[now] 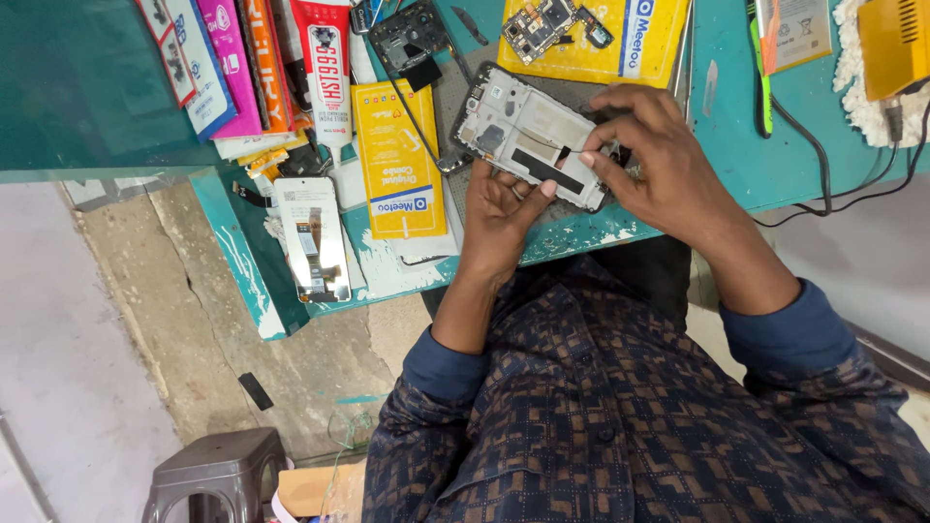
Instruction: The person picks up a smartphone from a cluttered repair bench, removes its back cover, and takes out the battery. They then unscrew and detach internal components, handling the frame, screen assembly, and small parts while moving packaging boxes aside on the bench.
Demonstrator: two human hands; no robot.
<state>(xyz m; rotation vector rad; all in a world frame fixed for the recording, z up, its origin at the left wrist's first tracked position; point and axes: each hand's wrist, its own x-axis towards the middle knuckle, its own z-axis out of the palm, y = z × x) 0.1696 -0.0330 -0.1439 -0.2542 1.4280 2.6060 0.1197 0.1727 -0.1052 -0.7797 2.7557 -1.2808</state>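
The left hand (499, 208) held the open phone frame (528, 136) from below, fingers curled on it — the right hand (649, 160) pinched a thin black strip (567, 151).

One head-worn camera looks steeply down, close over the teal workbench (746, 145) edge and lap.

Teal bench (746, 145), paint chipped at front edge, w/: yellow packets (399, 160), glue tube (326, 68), coloured boxes (237, 63), spare screen (312, 239), phone frame (528, 136), circuit board (547, 24), black back cover (407, 37), yellow box (893, 44), black cables (823, 165), green tool (759, 68).
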